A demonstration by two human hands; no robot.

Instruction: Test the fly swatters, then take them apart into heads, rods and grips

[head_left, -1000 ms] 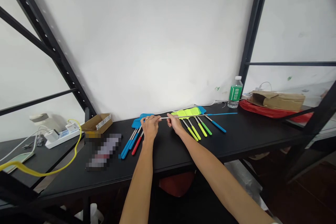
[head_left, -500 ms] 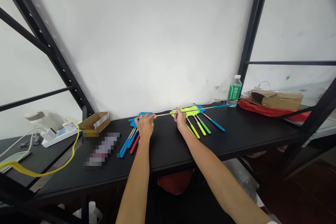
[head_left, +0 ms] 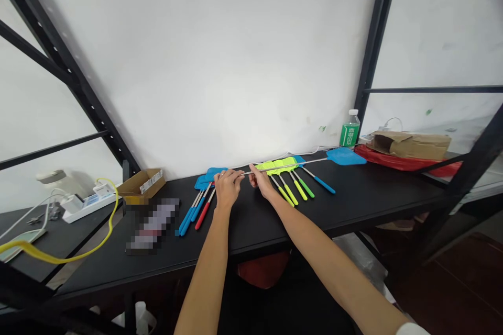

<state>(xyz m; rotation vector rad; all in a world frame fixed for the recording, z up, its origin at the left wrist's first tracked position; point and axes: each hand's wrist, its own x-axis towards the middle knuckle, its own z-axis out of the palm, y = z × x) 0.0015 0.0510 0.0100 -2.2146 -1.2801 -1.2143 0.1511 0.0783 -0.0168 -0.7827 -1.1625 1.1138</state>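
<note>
A blue fly swatter [head_left: 346, 156] with a long thin metal shaft spans the space in front of me, its flat head to the right. My left hand [head_left: 227, 188] is closed around the left end, hiding the grip. Close beside it, my right hand [head_left: 261, 181] pinches the shaft with thumb and fingers. Left of my hands lie several blue-handled fly swatters [head_left: 190, 215] and one with a red handle [head_left: 203, 213]. Under the shaft, on the right, are yellow-green fly swatters [head_left: 288, 194], overlapping at their heads, plus another with a blue handle [head_left: 324, 183].
The black table [head_left: 251, 230] stands against a white wall. An open cardboard box [head_left: 142, 185] and power strip [head_left: 92, 201] are at the left, with a yellow cable [head_left: 112, 220]. A water bottle [head_left: 350, 131], red plastic [head_left: 387, 159] and a brown box [head_left: 411, 145] stand at the right.
The held swatter's head has turned from edge-on to flat side showing. My right hand has slid left along the shaft, nearer my left hand, which has shifted slightly right.
</note>
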